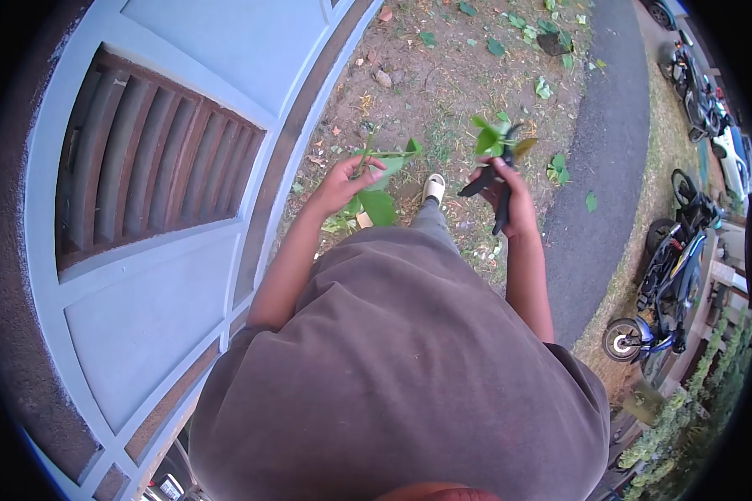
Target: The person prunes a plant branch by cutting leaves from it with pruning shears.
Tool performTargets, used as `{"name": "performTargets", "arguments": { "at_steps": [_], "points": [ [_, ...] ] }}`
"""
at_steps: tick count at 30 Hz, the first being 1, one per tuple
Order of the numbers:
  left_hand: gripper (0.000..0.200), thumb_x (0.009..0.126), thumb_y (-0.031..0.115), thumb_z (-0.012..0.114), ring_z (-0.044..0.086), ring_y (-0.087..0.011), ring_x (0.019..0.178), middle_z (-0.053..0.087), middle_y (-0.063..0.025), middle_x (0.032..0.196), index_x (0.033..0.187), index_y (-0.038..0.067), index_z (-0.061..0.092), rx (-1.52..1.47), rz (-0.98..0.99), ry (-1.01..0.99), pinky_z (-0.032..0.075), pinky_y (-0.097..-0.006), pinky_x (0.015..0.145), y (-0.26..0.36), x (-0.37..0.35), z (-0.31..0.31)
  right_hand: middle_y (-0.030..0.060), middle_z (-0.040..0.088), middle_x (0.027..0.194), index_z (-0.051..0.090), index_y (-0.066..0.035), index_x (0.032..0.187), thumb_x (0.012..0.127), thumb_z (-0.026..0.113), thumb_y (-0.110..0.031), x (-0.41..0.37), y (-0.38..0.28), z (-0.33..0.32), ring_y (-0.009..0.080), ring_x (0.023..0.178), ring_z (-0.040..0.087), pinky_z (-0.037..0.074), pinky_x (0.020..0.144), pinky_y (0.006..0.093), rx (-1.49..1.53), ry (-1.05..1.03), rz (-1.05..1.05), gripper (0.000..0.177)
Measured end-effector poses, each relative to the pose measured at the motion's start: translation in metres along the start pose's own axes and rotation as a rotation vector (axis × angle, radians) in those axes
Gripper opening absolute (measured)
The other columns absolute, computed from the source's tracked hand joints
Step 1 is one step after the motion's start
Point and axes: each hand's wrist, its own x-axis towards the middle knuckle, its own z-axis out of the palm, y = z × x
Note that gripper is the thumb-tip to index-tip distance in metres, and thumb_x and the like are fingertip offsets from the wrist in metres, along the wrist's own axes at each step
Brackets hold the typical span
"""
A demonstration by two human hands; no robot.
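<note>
My left hand point(348, 185) pinches a green leafy stem point(374, 154). Broad green leaves point(378, 205) hang from it below my fingers, and a smaller leaf points toward the right. My right hand point(518, 200) is wrapped round black-handled pruning shears point(501, 214), whose dark tip points away from me. A bright green leaf cluster point(486, 137) and a yellowish leaf point(524, 148) show right at the shears' upper end, by my fingertips. The two hands are apart, one on each side of my body.
A pale blue wall point(154, 309) with a brown louvred vent point(154, 154) runs along my left. Bare soil point(430, 75) with scattered cut leaves point(558, 169) and a stone point(382, 78) lies ahead. On the right are a paved path point(606, 167), parked motorcycles point(673, 275) and a white car point(733, 163).
</note>
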Motion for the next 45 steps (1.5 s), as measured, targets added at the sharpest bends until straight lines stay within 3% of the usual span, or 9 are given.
{"name": "performTargets", "arguments": {
  "at_steps": [3,8,11,16,21,31,37,40,45],
  "points": [
    [0.031,0.094,0.032,0.076,0.061,-0.0100,0.096,0.065,0.0008,0.096,0.119,0.013,0.073,0.080,0.037,0.057,0.047,-0.0306,0.091,-0.005,0.014,0.015,0.0100,0.070,0.102,0.060,0.000,0.127,0.102,0.059,-0.032,-0.009,-0.004,0.011,0.0206,0.102,0.068,0.049,0.100,0.0386,-0.219,-0.339,0.020,0.041],
    [0.052,0.091,0.032,0.079,0.063,-0.0165,0.113,0.071,-0.0051,0.115,0.139,0.017,0.063,0.208,-0.058,0.006,0.047,-0.0345,0.103,-0.023,0.042,0.029,0.0136,0.068,0.107,0.057,0.002,0.127,0.100,0.060,-0.033,-0.036,-0.034,0.025,0.0247,0.105,0.067,0.049,0.101,0.0421,-0.189,-0.388,0.028,0.044],
    [0.074,0.088,0.032,0.081,0.055,-0.0208,0.135,0.062,-0.0102,0.141,0.153,0.019,0.048,0.144,0.275,0.019,0.042,-0.0370,0.114,-0.014,0.053,0.050,0.0201,0.066,0.108,0.056,0.004,0.127,0.095,0.063,-0.039,-0.046,-0.048,0.027,0.0322,0.104,0.066,0.049,0.100,0.0481,-0.032,-0.527,-0.022,0.054],
    [0.088,0.084,0.025,0.086,0.038,-0.0230,0.150,0.042,-0.0092,0.161,0.158,0.016,0.038,0.057,0.149,-0.396,0.039,-0.0407,0.119,0.021,0.056,0.083,0.0232,0.065,0.107,0.054,0.005,0.127,0.095,0.061,-0.040,-0.050,-0.053,0.021,0.0370,0.104,0.064,0.049,0.099,0.0516,0.125,-0.678,-0.025,0.055],
    [0.043,0.089,0.011,0.079,0.068,-0.0108,0.100,0.075,-0.0056,0.108,0.130,0.005,0.068,0.058,0.140,-0.366,0.053,-0.0313,0.094,-0.018,0.073,0.098,0.0257,0.064,0.109,0.053,0.006,0.128,0.094,0.062,-0.039,-0.051,-0.057,0.005,0.0393,0.103,0.064,0.049,0.098,0.0514,0.138,-0.654,-0.053,0.056],
    [0.031,0.096,0.012,0.071,0.064,-0.0054,0.093,0.074,-0.0015,0.103,0.125,0.002,0.069,-0.013,0.096,-0.244,0.052,-0.0253,0.083,0.000,0.076,0.083,0.0239,0.065,0.112,0.056,0.008,0.126,0.085,0.072,-0.037,-0.060,-0.046,-0.014,0.0368,0.103,0.065,0.049,0.096,0.0490,0.116,-0.623,-0.025,0.063],
    [0.045,0.082,0.003,0.081,0.064,-0.0082,0.103,0.070,-0.0027,0.111,0.123,0.002,0.061,-0.087,0.165,-0.389,0.051,-0.0294,0.094,0.025,0.073,0.102,0.0202,0.065,0.118,0.054,0.008,0.134,0.083,0.075,-0.034,-0.059,-0.047,0.006,0.0317,0.106,0.065,0.048,0.098,0.0471,0.027,-0.570,0.068,0.069],
    [0.034,0.095,0.009,0.072,0.069,-0.0110,0.096,0.072,-0.0042,0.105,0.128,0.004,0.065,-0.045,0.221,-0.443,0.056,-0.0318,0.088,0.026,0.064,0.107,0.0216,0.065,0.120,0.053,0.008,0.134,0.083,0.074,-0.033,-0.062,-0.049,0.017,0.0332,0.108,0.064,0.047,0.099,0.0480,0.041,-0.594,0.072,0.069],
    [0.040,0.093,0.010,0.075,0.067,-0.0127,0.105,0.072,-0.0052,0.113,0.130,0.004,0.063,-0.131,0.081,-0.746,0.052,-0.0342,0.098,0.029,0.061,0.108,0.0255,0.064,0.114,0.052,0.008,0.132,0.087,0.067,-0.036,-0.050,-0.045,0.022,0.0389,0.106,0.063,0.044,0.100,0.0538,0.296,-0.802,0.011,0.064]
  ]
}}
